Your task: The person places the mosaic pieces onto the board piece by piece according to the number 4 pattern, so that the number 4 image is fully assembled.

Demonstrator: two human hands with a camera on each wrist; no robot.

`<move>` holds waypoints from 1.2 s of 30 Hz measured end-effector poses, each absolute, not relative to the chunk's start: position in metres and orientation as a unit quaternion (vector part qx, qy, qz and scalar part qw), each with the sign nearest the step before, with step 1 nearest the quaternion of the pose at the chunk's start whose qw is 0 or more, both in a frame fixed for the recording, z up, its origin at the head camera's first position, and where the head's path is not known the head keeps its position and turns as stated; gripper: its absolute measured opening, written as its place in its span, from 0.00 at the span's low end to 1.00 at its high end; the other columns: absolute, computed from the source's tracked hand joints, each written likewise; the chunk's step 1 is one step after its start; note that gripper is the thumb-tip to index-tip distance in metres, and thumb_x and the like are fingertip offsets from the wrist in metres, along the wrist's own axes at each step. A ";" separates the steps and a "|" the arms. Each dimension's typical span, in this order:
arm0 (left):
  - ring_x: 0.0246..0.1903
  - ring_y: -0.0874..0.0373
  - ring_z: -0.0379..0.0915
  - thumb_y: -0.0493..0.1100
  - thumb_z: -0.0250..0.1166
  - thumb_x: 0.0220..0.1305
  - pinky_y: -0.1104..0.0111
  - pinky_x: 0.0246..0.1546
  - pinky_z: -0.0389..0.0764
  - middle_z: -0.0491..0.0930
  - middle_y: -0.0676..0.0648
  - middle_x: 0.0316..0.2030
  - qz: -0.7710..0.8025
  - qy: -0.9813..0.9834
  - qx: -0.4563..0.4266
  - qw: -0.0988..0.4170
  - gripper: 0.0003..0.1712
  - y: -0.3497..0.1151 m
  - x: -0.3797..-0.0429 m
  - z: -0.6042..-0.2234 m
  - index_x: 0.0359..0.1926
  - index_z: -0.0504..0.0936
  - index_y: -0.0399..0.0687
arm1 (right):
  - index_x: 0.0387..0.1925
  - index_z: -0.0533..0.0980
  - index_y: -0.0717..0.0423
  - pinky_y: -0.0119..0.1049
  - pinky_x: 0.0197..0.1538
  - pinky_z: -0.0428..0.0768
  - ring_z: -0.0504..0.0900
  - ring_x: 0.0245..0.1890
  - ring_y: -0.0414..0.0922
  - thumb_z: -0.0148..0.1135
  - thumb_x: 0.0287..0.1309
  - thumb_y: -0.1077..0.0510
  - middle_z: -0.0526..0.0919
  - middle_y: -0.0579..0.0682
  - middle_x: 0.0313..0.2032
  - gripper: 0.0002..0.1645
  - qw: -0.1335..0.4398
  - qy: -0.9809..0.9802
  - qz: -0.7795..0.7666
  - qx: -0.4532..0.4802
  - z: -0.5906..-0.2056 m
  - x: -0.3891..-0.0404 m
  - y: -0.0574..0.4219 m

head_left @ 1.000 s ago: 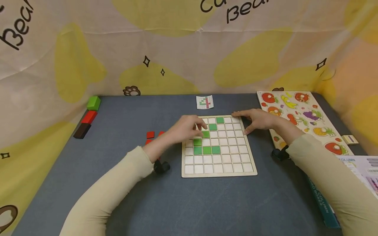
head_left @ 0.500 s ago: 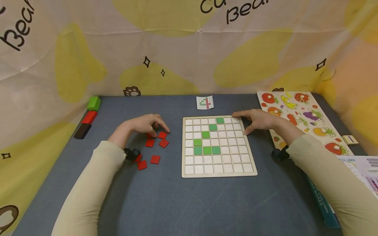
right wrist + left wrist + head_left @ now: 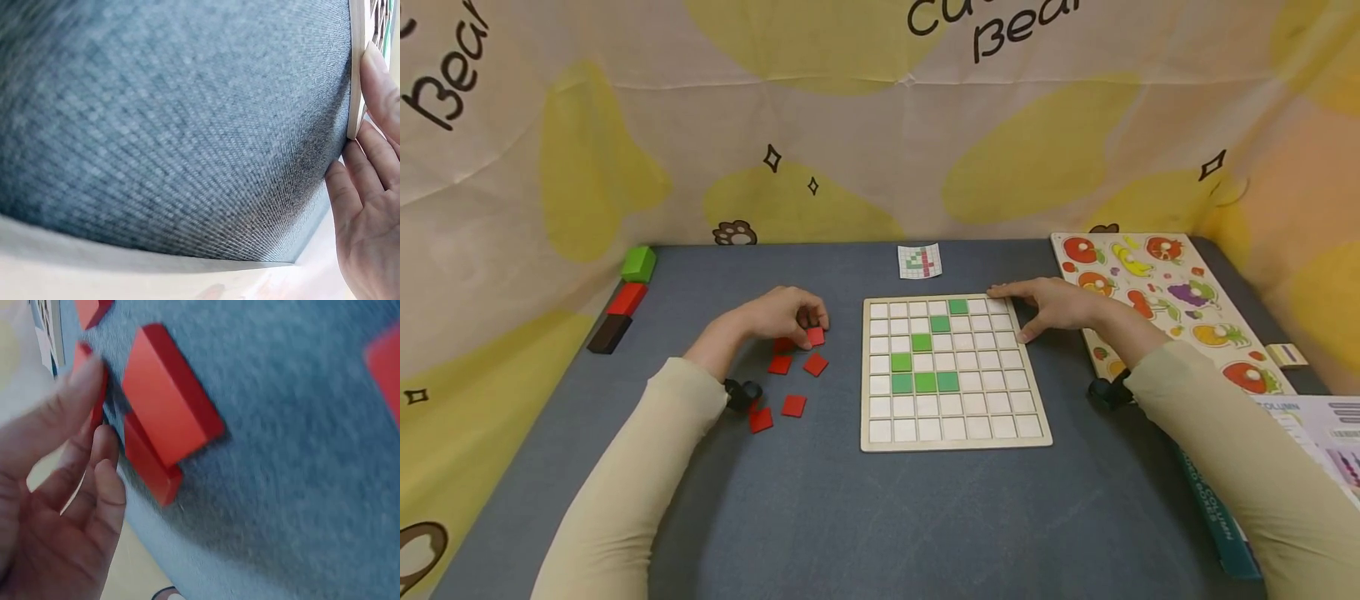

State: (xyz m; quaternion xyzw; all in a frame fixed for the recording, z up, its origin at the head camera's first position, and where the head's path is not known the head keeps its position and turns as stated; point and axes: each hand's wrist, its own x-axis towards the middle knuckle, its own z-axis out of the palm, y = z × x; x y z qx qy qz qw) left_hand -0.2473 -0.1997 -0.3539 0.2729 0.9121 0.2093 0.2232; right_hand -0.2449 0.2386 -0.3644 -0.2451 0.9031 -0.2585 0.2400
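My left hand (image 3: 781, 315) pinches a red square tile (image 3: 816, 336) between thumb and fingers, left of the board. In the left wrist view, the thumb presses the tile's (image 3: 99, 405) near face while fingers curl behind it. Two more red tiles (image 3: 165, 394), one leaning over the other, lie beside that hand. My right hand (image 3: 1054, 305) rests at the board's far right corner, thumb along its side edge and fingers stretched along the far edge. The pale wooden grid board (image 3: 957, 447) bears several green tiles (image 3: 927, 382), some in a slanting line, others in a short row.
Several loose red tiles (image 3: 793, 406) lie left of the board. Behind it is a small patterned card (image 3: 919, 261). Green, red and black blocks (image 3: 627, 297) line the left table edge. A fruit puzzle board (image 3: 1157, 287) and a teal box (image 3: 1221, 521) are at right.
My left hand has left the grid board, moved left to the red tiles and taken hold of one. My right hand has stayed at the board's corner.
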 end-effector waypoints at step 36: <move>0.36 0.54 0.82 0.34 0.66 0.64 0.67 0.41 0.79 0.87 0.47 0.35 0.288 0.921 0.247 0.090 0.03 0.003 -0.234 -0.363 0.35 0.84 0.45 | 0.73 0.63 0.52 0.62 0.73 0.60 0.55 0.75 0.64 0.75 0.50 0.56 0.59 0.59 0.75 0.50 0.250 0.903 -0.258 -0.235 -0.363 -0.248 0.239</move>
